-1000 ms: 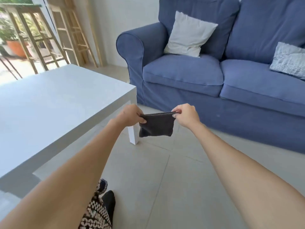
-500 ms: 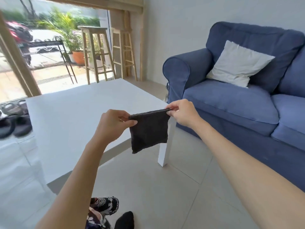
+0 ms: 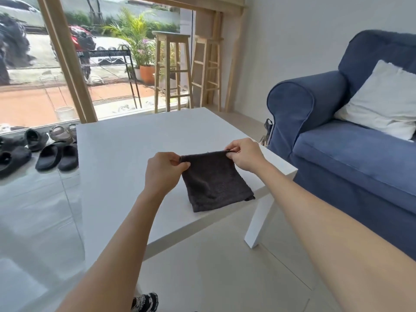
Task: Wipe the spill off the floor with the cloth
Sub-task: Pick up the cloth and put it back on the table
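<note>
**Cloth carried from floor toward table**

Held the dark cloth (image 3: 215, 181) by its 2 top corners, left hand (image 3: 164, 171) and right hand (image 3: 244, 155) each pinched shut on the upper edge. Hung now above the white table (image 3: 112, 143), lower edge close to or resting on the top; cannot tell which. 1 second before, hung over the floor tiles beside the table leg. No spill visible on the floor (image 3: 213, 266); probably wiping finished, or spill elsewhere. Around: blue sofa (image 3: 337, 154) with pale cushion (image 3: 380, 100), wooden stools (image 3: 173, 70), sandals (image 3: 56, 154) by the glass door.
</note>
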A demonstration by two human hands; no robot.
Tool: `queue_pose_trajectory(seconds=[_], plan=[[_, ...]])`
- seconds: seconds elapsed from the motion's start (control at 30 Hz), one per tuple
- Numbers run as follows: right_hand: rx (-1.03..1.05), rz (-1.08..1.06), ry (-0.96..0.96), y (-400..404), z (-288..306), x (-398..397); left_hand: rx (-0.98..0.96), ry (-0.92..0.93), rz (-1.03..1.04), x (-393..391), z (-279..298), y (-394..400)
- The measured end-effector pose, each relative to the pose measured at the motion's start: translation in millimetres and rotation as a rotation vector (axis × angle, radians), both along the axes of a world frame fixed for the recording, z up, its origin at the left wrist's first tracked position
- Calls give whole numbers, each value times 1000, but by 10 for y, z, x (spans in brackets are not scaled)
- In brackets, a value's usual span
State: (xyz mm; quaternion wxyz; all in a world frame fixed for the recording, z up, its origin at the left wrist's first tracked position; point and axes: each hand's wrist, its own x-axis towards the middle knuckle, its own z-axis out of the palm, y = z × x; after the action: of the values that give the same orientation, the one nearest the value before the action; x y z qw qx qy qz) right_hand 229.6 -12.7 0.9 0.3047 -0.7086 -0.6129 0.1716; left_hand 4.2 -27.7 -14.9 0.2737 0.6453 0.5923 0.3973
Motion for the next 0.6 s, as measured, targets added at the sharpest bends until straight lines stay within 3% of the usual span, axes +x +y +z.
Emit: queue_pose_trajectory(seconds=[0.13, 0.27, 0.47, 0.6], plan=[[47, -54, -3, 57, -109, -99, 51, 86, 86, 53, -89, -11], [56, -14, -75, -14, -238, -159, 97, 268, 2, 88, -123, -50], [-61, 162, -211, -192, -499, -185, -120, 640, -323, 216, -329, -130], [-251, 202, -373, -226, -604, -155, -240, 664, -363, 199, -422, -96]])
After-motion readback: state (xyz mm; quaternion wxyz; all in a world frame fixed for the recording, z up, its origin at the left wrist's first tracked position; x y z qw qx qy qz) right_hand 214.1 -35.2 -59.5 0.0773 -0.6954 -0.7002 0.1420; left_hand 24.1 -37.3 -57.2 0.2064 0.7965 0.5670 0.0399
